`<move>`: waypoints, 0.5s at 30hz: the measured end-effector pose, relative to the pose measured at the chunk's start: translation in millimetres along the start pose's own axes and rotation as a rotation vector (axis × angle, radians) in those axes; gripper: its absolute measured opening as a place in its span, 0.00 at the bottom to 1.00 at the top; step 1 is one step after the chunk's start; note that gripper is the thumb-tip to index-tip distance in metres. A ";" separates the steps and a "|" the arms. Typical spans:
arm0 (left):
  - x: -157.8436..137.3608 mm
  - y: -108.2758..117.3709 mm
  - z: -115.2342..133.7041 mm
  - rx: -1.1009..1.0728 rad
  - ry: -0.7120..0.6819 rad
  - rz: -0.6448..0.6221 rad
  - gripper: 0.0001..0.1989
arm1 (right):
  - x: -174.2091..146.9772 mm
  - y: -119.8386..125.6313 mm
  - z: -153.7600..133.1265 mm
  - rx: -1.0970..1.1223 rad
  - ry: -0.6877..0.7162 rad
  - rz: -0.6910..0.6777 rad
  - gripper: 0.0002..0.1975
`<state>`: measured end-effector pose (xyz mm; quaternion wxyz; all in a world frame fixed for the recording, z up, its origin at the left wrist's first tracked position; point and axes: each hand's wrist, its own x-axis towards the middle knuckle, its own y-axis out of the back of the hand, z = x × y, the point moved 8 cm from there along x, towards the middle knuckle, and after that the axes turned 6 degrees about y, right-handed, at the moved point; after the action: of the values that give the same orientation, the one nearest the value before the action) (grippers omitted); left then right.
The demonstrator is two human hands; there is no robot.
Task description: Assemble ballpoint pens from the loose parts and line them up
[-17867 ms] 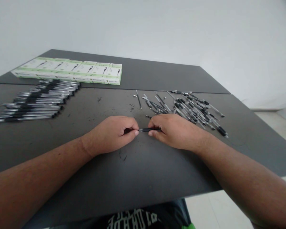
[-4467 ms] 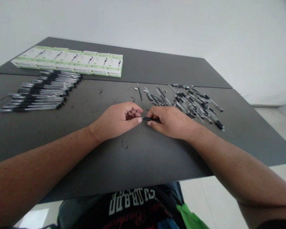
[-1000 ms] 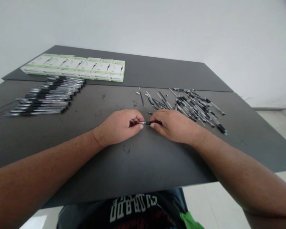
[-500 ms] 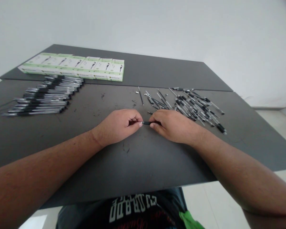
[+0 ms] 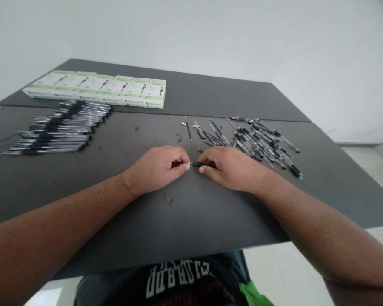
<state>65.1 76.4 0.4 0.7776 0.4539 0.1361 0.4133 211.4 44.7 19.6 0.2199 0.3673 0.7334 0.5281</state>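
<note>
Between my two hands a pen [image 5: 195, 164] with a black grip lies roughly level, just above the table. My left hand [image 5: 164, 167] pinches its tip end between thumb and forefinger. The black grip and barrel are in the closed fingers of my right hand [image 5: 227, 166], which hide the rest of the pen. Just beyond the right hand lies a pile of loose pen parts [image 5: 258, 142], with barrels, refills and small tips.
Finished-looking pens [image 5: 57, 129] lie side by side at the left. Behind them stands a row of white and green boxes [image 5: 115, 91]. The grey table [image 5: 140, 225] carries small dark scraps; its front edge runs close to my body.
My right fingers have shifted very slightly left along the pen, and a bit more of its tip end shows. Otherwise both hands hold the same place.
</note>
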 end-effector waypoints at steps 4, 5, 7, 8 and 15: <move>-0.4 -0.9 -0.1 0.000 -0.008 -0.009 0.10 | -0.4 0.1 1.3 -0.035 -0.011 -0.005 0.07; -0.6 -1.0 0.0 -0.001 -0.011 -0.009 0.10 | -0.2 -1.9 -0.2 -0.046 0.007 -0.030 0.09; -0.9 -1.3 -0.5 0.002 -0.011 -0.011 0.10 | -0.1 -4.1 -2.9 -0.047 0.040 -0.055 0.14; -1.0 -1.4 -0.8 0.003 -0.009 -0.010 0.10 | -0.2 -3.5 -3.3 -0.036 0.042 -0.048 0.13; 0.0 -3.5 -0.3 -0.002 -0.015 -0.023 0.10 | -0.1 -2.3 -1.2 -0.040 0.004 -0.048 0.10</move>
<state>66.7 75.7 -2.6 0.7836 0.4546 0.1350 0.4013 209.8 43.5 17.8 0.2384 0.3442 0.7316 0.5379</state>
